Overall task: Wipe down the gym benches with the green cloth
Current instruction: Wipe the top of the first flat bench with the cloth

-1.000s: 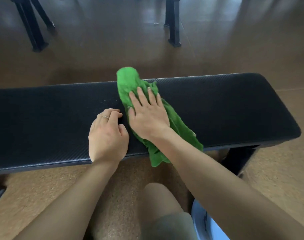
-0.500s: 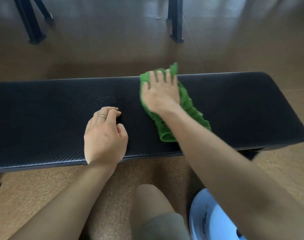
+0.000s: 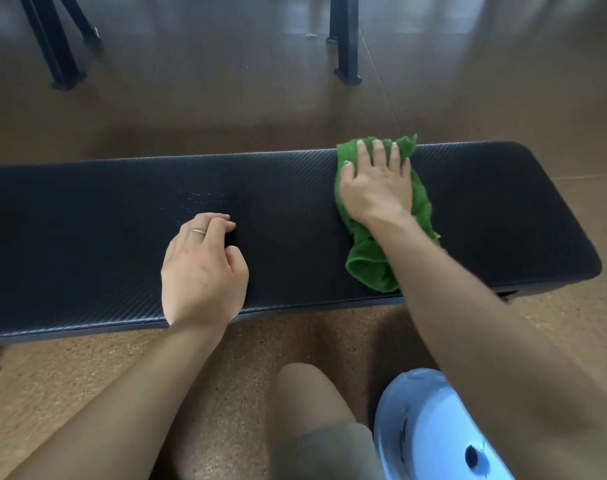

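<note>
A gym: a padded black bench [image 3: 87,244], cork-like floor [image 3: 70,368], black equipment legs [image 3: 345,39].

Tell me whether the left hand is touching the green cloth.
Apart. The head view shows the left hand resting on the black bench pad, with a stretch of bare pad between it and the green cloth, which lies under the right hand.

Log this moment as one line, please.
right hand flat on green cloth | cloth on bench, right part | left hand resting on bench
</note>
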A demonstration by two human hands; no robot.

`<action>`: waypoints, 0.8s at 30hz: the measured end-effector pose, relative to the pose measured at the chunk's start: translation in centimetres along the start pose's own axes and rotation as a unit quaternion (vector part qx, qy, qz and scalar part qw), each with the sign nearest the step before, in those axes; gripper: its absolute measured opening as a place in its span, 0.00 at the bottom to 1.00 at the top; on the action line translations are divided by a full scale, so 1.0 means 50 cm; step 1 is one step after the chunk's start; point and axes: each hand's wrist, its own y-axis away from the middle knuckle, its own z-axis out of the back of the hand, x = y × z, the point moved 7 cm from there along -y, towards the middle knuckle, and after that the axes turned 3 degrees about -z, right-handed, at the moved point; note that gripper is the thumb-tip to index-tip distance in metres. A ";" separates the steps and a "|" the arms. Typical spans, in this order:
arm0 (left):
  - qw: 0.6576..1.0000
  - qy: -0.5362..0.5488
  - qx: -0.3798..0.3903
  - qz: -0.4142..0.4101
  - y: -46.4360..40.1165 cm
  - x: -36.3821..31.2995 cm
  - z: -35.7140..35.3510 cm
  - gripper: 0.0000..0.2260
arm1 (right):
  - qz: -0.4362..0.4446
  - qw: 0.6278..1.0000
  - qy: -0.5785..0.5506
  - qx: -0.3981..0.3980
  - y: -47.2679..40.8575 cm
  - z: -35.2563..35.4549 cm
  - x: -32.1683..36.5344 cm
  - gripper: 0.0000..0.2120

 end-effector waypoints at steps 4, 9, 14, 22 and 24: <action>1.000 -0.006 -0.002 -0.009 -0.003 -0.001 0.001 0.15 | 0.129 0.991 -0.019 0.008 0.124 -0.042 0.183 0.30; 1.000 -0.008 0.006 -0.006 0.001 -0.003 0.003 0.15 | 0.205 0.978 -0.031 0.023 0.177 -0.050 0.175 0.29; 1.000 -0.012 0.006 -0.001 0.000 -0.005 0.003 0.14 | 0.048 0.999 -0.006 0.006 0.102 -0.002 -0.075 0.29; 1.000 -0.016 -0.005 -0.004 -0.004 -0.004 0.005 0.15 | 0.121 0.992 -0.023 -0.010 0.206 -0.048 0.127 0.30; 1.000 -0.013 -0.002 -0.003 -0.003 -0.001 0.006 0.15 | 0.163 0.986 -0.034 0.012 0.228 -0.058 0.160 0.30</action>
